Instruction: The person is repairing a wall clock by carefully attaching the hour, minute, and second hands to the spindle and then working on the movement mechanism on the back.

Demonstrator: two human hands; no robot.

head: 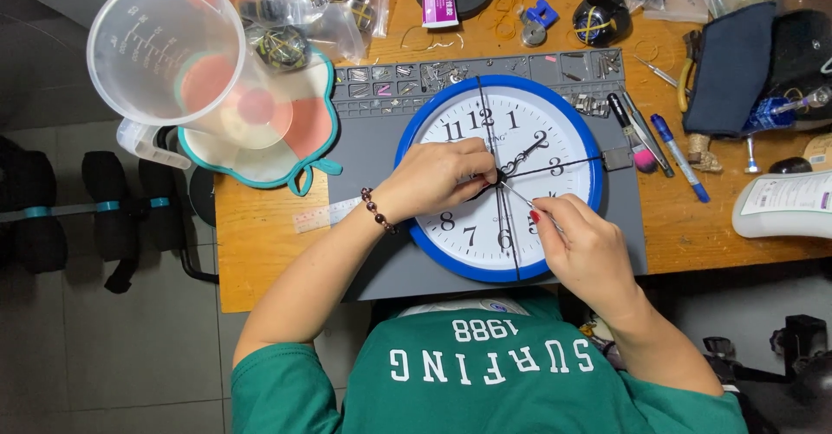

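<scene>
A round wall clock (555, 113) with a blue rim and white dial lies face up on a grey work mat (364, 243). My left hand (438, 178), with a bead bracelet at the wrist, rests on the dial and pinches at the centre where the black hands meet. My right hand (585, 243) holds a thin metal tool (520, 196) whose tip points at the clock's centre. Thin dark lines cross the dial like a cross.
A clear measuring jug (165, 53) stands at the left over a flower-shaped pad (286, 152). Bags of small parts (303, 9) lie behind it. Pens and a brush (659, 135), a dark pouch (732, 66) and a white bottle (780, 204) sit at the right.
</scene>
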